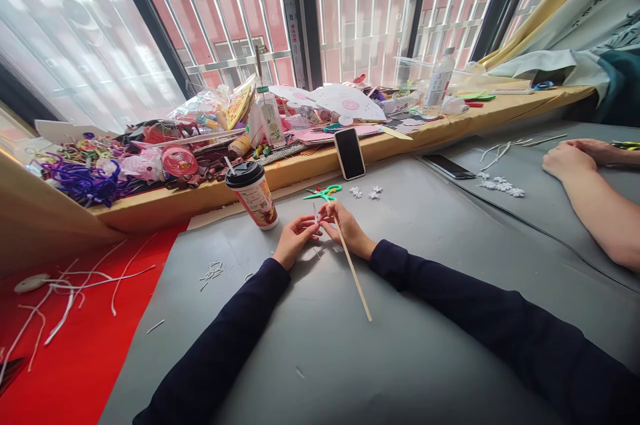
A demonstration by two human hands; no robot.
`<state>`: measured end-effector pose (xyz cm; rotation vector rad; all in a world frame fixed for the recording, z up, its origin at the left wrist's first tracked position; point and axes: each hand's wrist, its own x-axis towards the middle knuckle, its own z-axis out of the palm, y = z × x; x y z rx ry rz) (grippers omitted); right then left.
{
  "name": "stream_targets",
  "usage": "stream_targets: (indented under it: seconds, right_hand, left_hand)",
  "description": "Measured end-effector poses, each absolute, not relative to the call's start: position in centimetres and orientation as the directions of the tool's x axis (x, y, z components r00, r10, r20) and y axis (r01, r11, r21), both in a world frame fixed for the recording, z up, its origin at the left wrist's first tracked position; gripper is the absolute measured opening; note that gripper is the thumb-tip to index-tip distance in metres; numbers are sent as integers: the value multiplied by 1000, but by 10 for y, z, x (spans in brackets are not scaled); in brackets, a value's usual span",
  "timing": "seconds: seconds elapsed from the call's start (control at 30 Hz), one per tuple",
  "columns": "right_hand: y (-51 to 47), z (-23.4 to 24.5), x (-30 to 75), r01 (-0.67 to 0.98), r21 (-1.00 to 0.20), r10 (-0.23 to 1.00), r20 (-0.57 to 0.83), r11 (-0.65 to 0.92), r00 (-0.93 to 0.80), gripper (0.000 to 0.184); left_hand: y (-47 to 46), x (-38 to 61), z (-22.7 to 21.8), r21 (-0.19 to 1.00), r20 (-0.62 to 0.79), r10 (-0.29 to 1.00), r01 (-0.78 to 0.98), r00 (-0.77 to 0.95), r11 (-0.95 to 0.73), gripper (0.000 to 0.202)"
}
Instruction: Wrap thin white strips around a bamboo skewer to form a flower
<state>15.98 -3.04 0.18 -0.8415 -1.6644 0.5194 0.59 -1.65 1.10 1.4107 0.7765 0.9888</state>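
Above the grey table, my left hand [295, 240] is closed in a pinch on a short white strip [315, 213], whose upper end sticks up between my fingertips. Close beside it, my right hand [351, 233] is closed around a thin pale stick [356, 275] that slants down toward me. The fingertips of both hands nearly meet at the strip; which of them touch it is hard to make out. Just beyond my hands lie green-handled scissors [324, 193]. Two small white snowflake shapes [375, 192] rest to the right of the scissors.
A lidded paper cup [254, 197] stands left of my hands. A phone [350, 154] leans on the cluttered sill. Short white cuttings [212, 272] lie at left. Another person's hands [570, 157] are at right, near a second phone [449, 166] and white snowflakes [501, 186].
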Motion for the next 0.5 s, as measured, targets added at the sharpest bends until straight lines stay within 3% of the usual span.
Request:
stream_targets:
  seconds: [0.5]
  right_hand:
    - [-30,2,162,340,-696,763,634,632,-121,17]
  left_hand:
    - [-14,5,7,990,138,896,-96,422,-107,31]
